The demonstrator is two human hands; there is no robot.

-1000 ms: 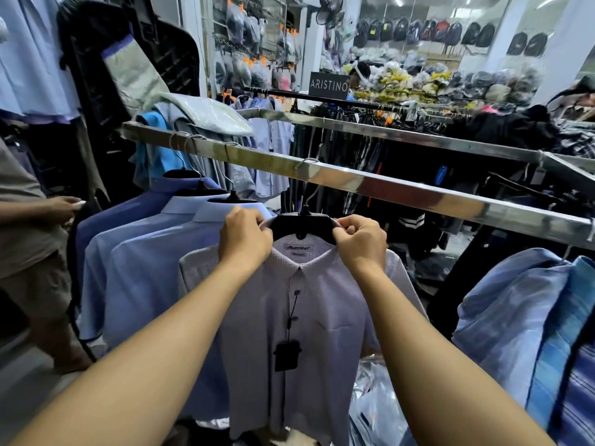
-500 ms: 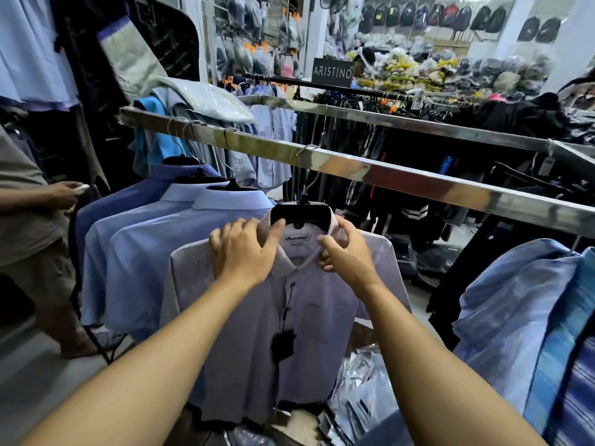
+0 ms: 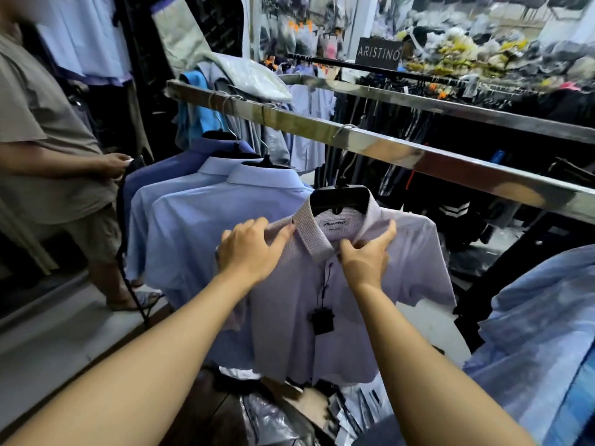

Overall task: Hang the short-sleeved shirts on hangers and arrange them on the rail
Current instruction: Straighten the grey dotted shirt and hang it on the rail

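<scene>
Shirt (image 3: 338,300) hung on hanger (image 3: 341,199) on rail (image 3: 370,146), beside blue shirts (image 3: 209,220). Collar (image 3: 314,239) pinched at both sides by left hand (image 3: 249,252) and right hand (image 3: 367,255), likely for flattening fold, squaring front.

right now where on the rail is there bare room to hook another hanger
Bare rail runs right of the pale shirt's hook to the frame edge. A shorter gap sits left of it, before the blue shirts' hooks, which crowd together.
</scene>
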